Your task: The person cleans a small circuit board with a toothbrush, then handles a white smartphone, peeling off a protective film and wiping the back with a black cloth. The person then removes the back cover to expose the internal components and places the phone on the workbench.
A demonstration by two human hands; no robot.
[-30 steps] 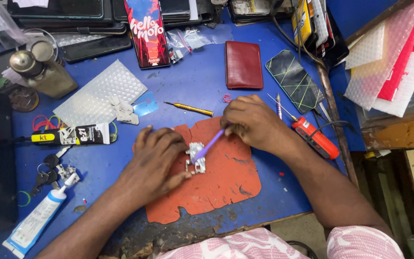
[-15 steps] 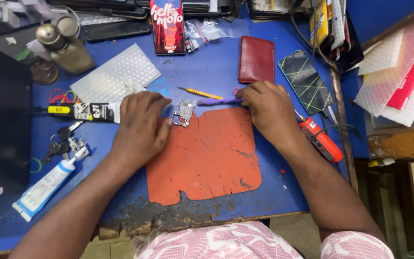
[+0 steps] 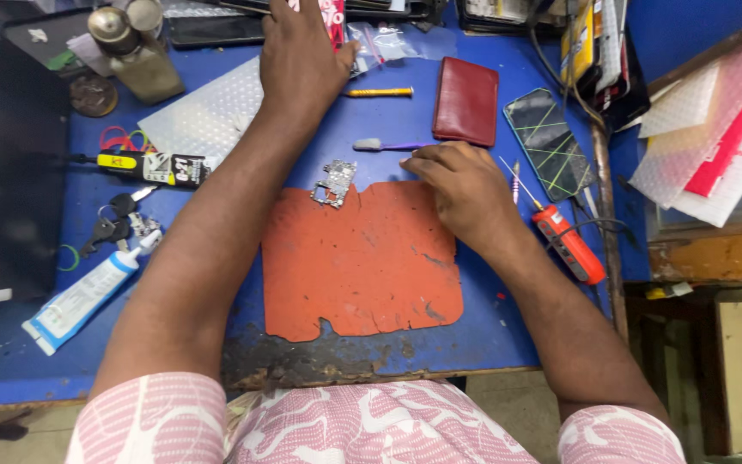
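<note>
Right hand [image 3: 465,193] rests half-curled, gripping nothing; one purple toothbrush [image 3: 388,145] touches its fingertips, one circuit board [image 3: 334,183] sits just left of them on one orange mat [image 3: 358,258]. Left hand [image 3: 302,56] reaches far forward, palm down over a red package [image 3: 333,19]; can't tell if it's gripping.

One head-worn camera looks steeply down from above the seated person, facing away from the body across a blue worktop [image 3: 508,335]. The near edge runs along the bottom above the lap; the far edge is cut off at the top. Both forearms enter from below. The view is close, with the right edge showing a gap beside the worktop
</note>
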